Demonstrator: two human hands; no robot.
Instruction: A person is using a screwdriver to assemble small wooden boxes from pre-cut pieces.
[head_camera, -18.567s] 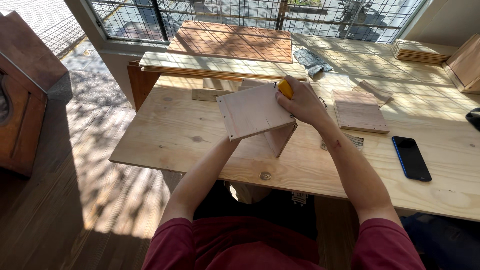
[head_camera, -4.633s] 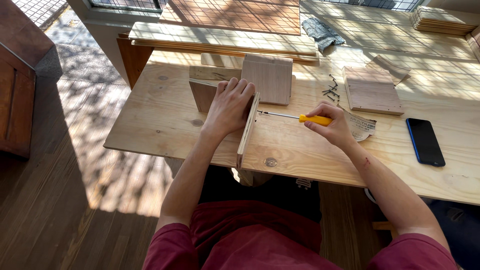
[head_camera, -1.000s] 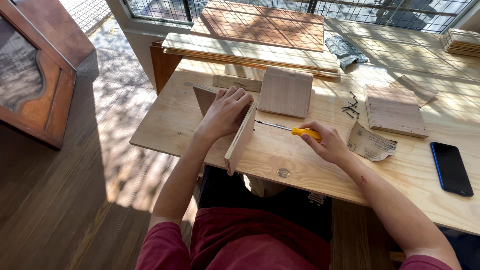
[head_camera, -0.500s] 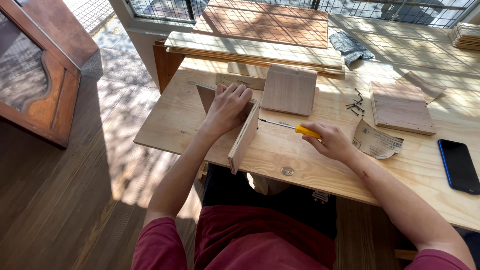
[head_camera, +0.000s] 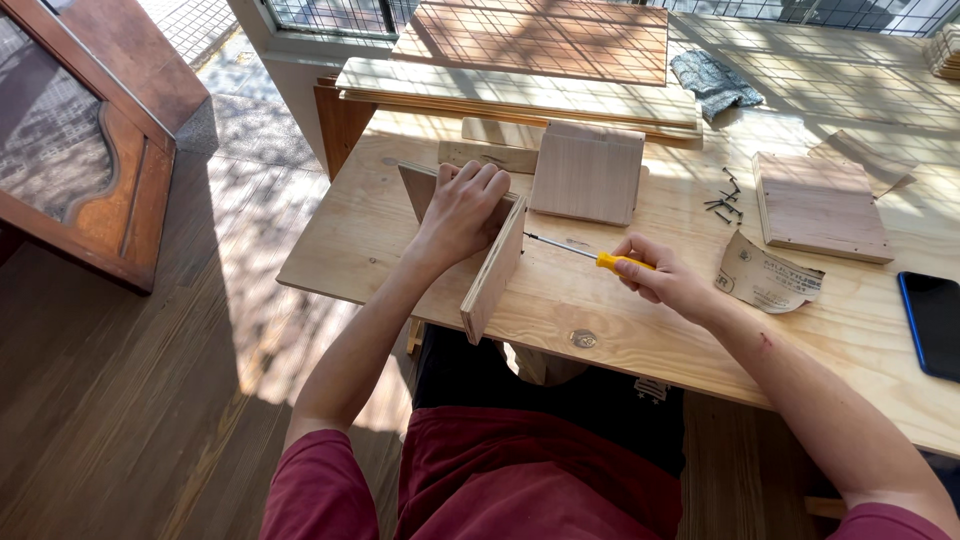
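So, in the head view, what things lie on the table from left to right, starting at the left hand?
Left hand on the upright wooden panel → standing wooden board → right hand with the yellow screwdriver → torn sandpaper → flat wooden board → phone.

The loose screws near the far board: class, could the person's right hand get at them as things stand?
Probably yes, once it puts something down. The screws lie in the open on the table, just beyond the right hand, with nothing between. But that hand is gripping the yellow-handled screwdriver.
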